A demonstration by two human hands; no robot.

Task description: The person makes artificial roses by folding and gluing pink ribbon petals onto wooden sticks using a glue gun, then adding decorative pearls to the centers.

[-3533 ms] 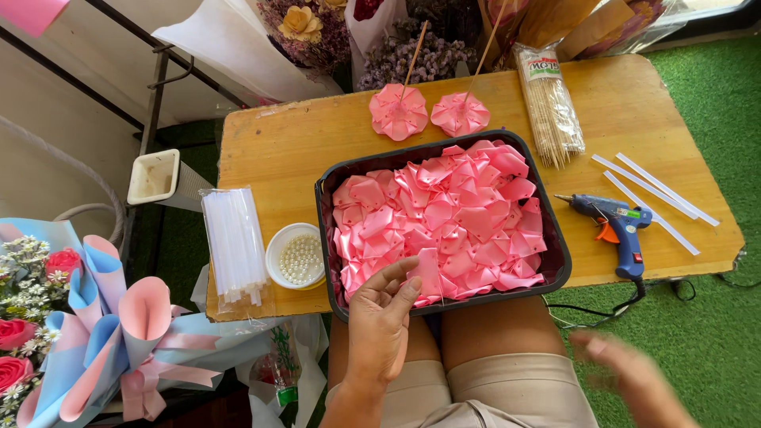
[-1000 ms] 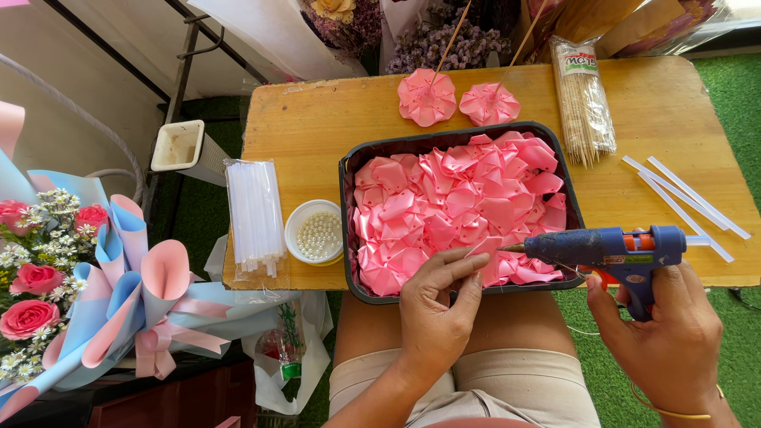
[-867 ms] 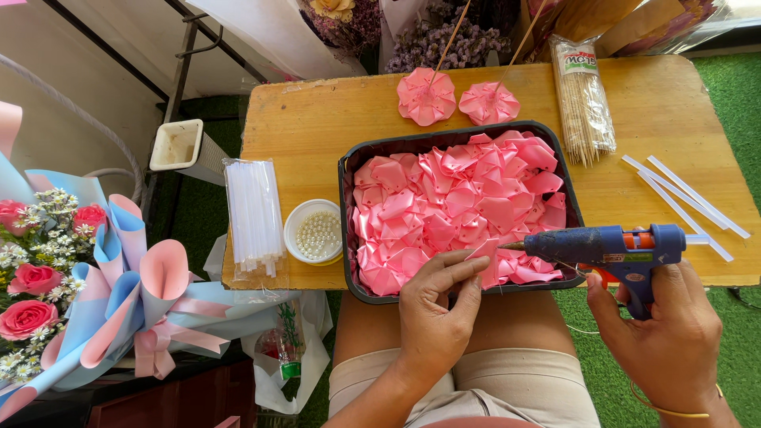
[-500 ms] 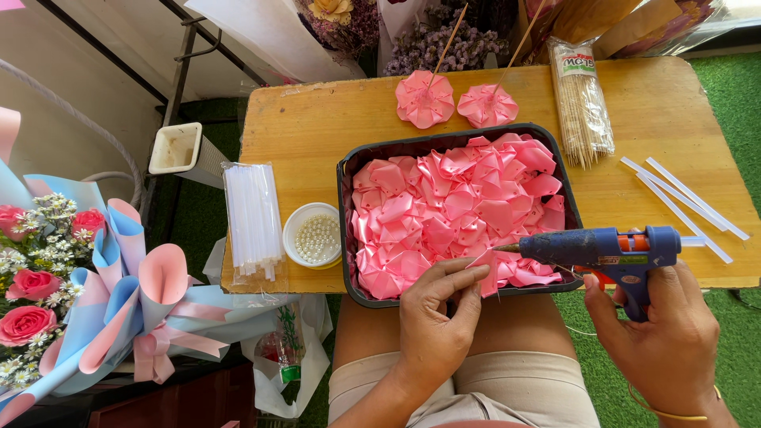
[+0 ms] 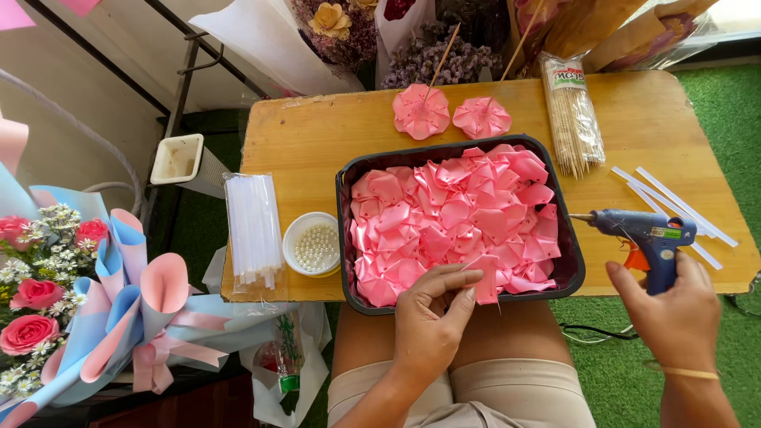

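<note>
Fingers of our left hand (image 5: pixel 432 317) pinch a folded pink petal (image 5: pixel 485 279) over the black tray's (image 5: pixel 346 230) lower edge, seemingly steadying it, while our right hand (image 5: pixel 674 313) wraps the blue glue gun (image 5: pixel 646 238) at lower right.

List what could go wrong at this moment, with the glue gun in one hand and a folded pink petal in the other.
1. The glue gun in the right hand points its nozzle over the black tray; a drip could foul the loose petals.
2. The left hand pinches one petal by its edge, so glue put there could reach the fingers.
3. The gun's cord trails off the table edge by the knee and might snag.
</note>
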